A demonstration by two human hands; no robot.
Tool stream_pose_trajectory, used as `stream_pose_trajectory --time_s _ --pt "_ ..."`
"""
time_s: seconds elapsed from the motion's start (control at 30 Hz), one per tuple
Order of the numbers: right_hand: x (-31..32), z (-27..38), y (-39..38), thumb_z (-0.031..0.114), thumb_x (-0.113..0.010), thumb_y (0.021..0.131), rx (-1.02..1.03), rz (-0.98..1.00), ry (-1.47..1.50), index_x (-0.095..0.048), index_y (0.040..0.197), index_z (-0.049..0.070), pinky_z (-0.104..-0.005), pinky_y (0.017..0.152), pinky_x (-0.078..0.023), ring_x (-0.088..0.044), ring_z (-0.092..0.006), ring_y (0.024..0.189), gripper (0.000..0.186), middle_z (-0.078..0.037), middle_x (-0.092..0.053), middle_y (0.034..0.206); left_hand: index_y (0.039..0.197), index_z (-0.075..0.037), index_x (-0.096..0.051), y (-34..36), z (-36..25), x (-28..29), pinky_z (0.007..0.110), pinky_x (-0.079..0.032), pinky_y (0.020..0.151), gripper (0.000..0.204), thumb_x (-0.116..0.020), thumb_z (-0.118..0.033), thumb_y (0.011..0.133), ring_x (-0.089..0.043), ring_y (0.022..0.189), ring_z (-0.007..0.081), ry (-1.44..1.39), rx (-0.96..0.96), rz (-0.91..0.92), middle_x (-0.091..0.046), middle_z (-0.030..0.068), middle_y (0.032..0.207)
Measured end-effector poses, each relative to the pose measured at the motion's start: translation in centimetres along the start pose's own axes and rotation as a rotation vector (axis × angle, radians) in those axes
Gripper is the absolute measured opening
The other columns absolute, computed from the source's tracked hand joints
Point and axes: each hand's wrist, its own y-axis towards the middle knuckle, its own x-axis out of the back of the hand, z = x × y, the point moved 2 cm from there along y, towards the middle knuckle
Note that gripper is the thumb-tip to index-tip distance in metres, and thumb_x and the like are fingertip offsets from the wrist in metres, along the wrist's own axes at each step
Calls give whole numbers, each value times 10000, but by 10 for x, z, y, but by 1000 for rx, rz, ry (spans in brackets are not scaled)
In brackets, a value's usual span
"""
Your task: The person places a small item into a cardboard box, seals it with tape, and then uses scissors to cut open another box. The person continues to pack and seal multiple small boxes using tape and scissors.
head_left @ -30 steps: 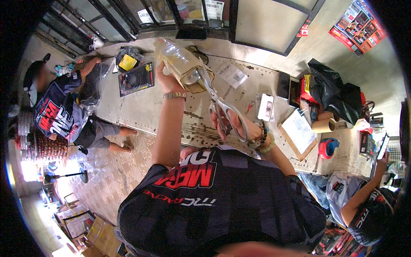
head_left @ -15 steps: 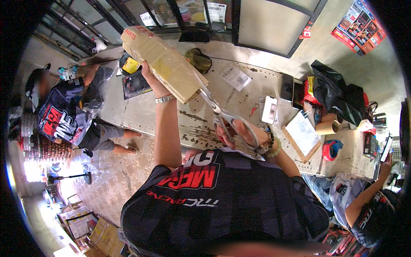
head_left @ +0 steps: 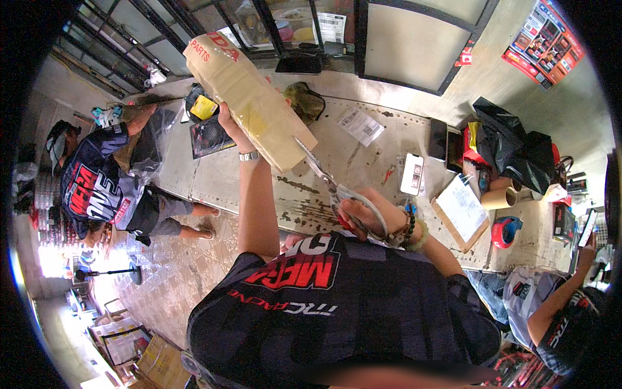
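Note:
My left hand [head_left: 233,126] grips a long tan package [head_left: 249,97] with clear tape and red printing, held diagonally above the worn metal table [head_left: 350,162]. My right hand [head_left: 359,211] is closed on the handles of large silver scissors [head_left: 324,172], whose blades lie at the lower end of the package. Below the package's right side are a paper slip [head_left: 361,128] and a dark olive pouch [head_left: 304,102]. A white phone [head_left: 410,174] lies right of the scissors.
Clipboard [head_left: 460,207], cardboard tubes [head_left: 499,198], black plastic bags [head_left: 512,149] and red tape dispenser [head_left: 502,230] are at right. One co-worker [head_left: 97,168] works at the left, another [head_left: 544,305] holds a phone at lower right. Barred windows [head_left: 285,26] line the back.
The package has swung up and leftward, now showing its long papered side and red printing instead of the open end. The scissor handles in my right hand have drawn closer together.

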Motion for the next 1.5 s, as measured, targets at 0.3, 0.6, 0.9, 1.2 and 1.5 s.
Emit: stream_pose_trajectory --time_s 0.3,0.6,0.9,1.2,1.5 --pt "22 -18 -15 497 -510 951 -181 -80 -51 -585 768 45 -248 435 -387 -517 -96 487 494 -5 -559 598 1362 -66 -418 32 -11 40 574 -511 820 894 -535 -689 731 -602 1020 379 -58 -13 -75 -578 192 1209" --pt "24 -38 -12 761 -218 875 155 100 108 -501 1018 39 -306 717 -482 -615 -189 733 788 -127 -591 987 1259 -222 -544 31 4 57 536 -470 922 622 -590 -610 775 -590 1038 314 -306 -286 -244 -601 43 1186" --pt "-6 -13 52 902 -147 726 116 250 416 -458 988 50 -286 591 -478 -622 -190 632 944 -159 -587 964 1265 -172 -503 21 52 44 492 -449 914 735 -631 -647 720 -556 1020 333 -708 -112 -98 -562 120 1149" --pt "-13 -9 51 889 -198 738 217 346 684 -481 968 46 -310 540 -476 -596 -196 572 919 -116 -572 834 1277 -8 -414 17 37 5 406 -435 995 922 -858 -436 592 -515 1076 279 -1099 137 202 -492 125 1202" --pt "-19 -4 47 919 -230 692 87 375 617 -453 888 69 -238 494 -424 -535 -153 592 900 -31 -488 737 1209 -7 -475 20 13 -24 326 -503 916 887 -912 -139 448 -568 983 193 -1290 53 89 -526 76 1099"
